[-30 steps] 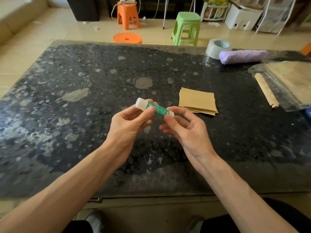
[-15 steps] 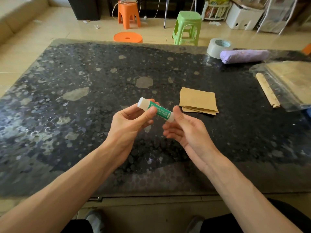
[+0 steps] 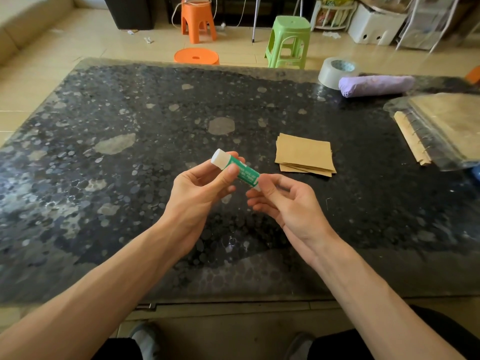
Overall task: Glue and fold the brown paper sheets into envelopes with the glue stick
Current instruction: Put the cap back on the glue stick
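Glue stick (image 3: 244, 172): green barrel, white print, white cap, held tilted above the table (image 3: 130, 203). My left hand (image 3: 197, 193) grips its capped end; my right hand (image 3: 288, 203) pinches its base. Brown paper sheets (image 3: 304, 154): small stack lying on table, beyond my right hand.

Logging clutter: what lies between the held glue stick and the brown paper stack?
Nothing; the head view shows only bare speckled tabletop between the glue stick and the brown paper stack.
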A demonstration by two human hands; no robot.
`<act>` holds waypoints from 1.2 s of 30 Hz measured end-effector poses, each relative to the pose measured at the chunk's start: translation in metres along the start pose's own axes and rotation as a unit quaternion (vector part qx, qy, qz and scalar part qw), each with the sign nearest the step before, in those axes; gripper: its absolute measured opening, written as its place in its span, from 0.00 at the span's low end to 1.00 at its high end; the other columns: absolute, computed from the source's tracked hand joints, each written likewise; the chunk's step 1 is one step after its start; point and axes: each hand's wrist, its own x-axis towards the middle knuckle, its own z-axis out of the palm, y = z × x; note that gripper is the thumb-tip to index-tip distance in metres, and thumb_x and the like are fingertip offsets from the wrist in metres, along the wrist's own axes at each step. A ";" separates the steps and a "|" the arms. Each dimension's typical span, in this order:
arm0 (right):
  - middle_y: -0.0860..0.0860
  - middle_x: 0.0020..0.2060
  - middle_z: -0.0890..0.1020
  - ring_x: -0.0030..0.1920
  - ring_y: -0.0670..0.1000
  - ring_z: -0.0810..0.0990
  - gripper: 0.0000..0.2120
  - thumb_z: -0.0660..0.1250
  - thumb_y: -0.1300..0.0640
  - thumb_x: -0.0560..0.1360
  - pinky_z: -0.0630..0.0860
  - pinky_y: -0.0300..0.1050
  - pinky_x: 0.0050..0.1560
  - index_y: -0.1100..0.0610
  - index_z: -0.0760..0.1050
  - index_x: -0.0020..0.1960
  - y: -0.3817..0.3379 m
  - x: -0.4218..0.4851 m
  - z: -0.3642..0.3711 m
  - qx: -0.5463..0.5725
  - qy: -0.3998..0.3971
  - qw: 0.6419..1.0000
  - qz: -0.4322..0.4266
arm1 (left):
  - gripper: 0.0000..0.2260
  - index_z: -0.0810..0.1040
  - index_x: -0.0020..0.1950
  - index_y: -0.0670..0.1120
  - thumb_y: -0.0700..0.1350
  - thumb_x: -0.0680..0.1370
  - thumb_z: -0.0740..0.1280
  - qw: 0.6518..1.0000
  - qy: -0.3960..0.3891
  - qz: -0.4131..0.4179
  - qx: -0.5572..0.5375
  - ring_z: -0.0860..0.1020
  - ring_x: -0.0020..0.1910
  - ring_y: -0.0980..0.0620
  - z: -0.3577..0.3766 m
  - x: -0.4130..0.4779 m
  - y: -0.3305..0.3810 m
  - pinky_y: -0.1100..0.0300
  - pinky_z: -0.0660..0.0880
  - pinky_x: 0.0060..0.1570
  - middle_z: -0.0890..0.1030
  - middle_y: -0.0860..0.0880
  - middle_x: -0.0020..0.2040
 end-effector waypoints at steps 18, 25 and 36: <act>0.53 0.50 0.88 0.52 0.54 0.88 0.17 0.76 0.57 0.71 0.84 0.46 0.56 0.59 0.80 0.57 0.008 0.000 0.002 -0.029 0.015 0.998 -0.059 | 0.18 0.85 0.61 0.45 0.48 0.72 0.76 0.999 0.017 0.008 0.029 0.83 0.62 0.51 -0.001 -0.003 0.001 0.54 0.76 0.61 0.86 0.50 0.59; 0.49 0.49 0.89 0.52 0.49 0.88 0.13 0.79 0.64 0.71 0.83 0.42 0.52 0.59 0.80 0.53 0.014 0.002 0.003 -0.062 0.036 0.993 -0.096 | 0.20 0.87 0.59 0.46 0.52 0.69 0.78 0.998 0.051 -0.004 0.034 0.83 0.62 0.48 -0.002 -0.002 -0.003 0.52 0.76 0.63 0.87 0.49 0.57; 0.58 0.48 0.88 0.49 0.57 0.88 0.12 0.73 0.58 0.78 0.84 0.45 0.51 0.62 0.81 0.59 0.019 0.005 0.012 -0.021 -0.004 0.998 -0.054 | 0.19 0.87 0.56 0.46 0.55 0.69 0.77 0.997 0.072 -0.040 0.010 0.83 0.55 0.52 -0.011 -0.001 0.000 0.53 0.75 0.60 0.87 0.47 0.55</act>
